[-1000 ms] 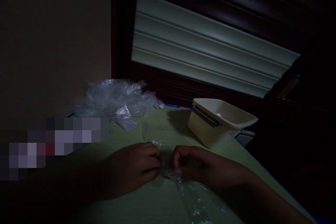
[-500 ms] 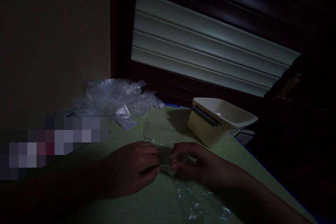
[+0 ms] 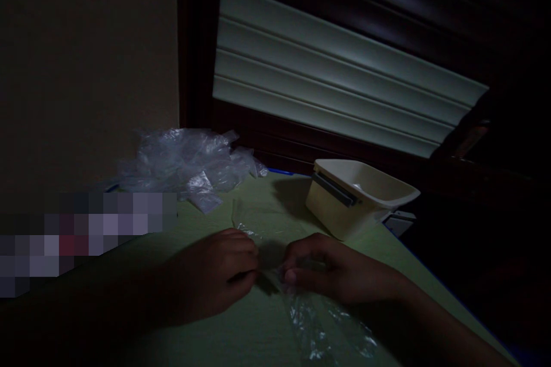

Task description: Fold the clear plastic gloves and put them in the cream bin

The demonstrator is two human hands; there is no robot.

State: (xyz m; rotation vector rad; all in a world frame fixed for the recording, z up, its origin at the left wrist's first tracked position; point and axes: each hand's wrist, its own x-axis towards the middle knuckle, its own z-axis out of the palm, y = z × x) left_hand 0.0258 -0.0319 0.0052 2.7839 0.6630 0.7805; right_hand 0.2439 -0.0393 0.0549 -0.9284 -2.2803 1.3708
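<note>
The scene is dim. My left hand (image 3: 215,275) and my right hand (image 3: 340,272) rest close together on a pale green table surface (image 3: 258,332), both pinching the same clear plastic bag (image 3: 322,327). The bag's crinkled body trails toward me under my right wrist. Another flat clear piece of plastic (image 3: 249,221) lies just beyond my fingers. What lies between the fingertips is too dark to make out.
A heap of clear plastic bags (image 3: 185,163) sits at the back left. A cream rectangular tub (image 3: 357,198) stands at the back right near the table's blue-trimmed right edge. A wall and a slatted shutter (image 3: 336,86) rise behind.
My right fingers have shifted slightly on the bag, and the bag's loose end has spread a little under my wrist. Both hands have stayed in place.
</note>
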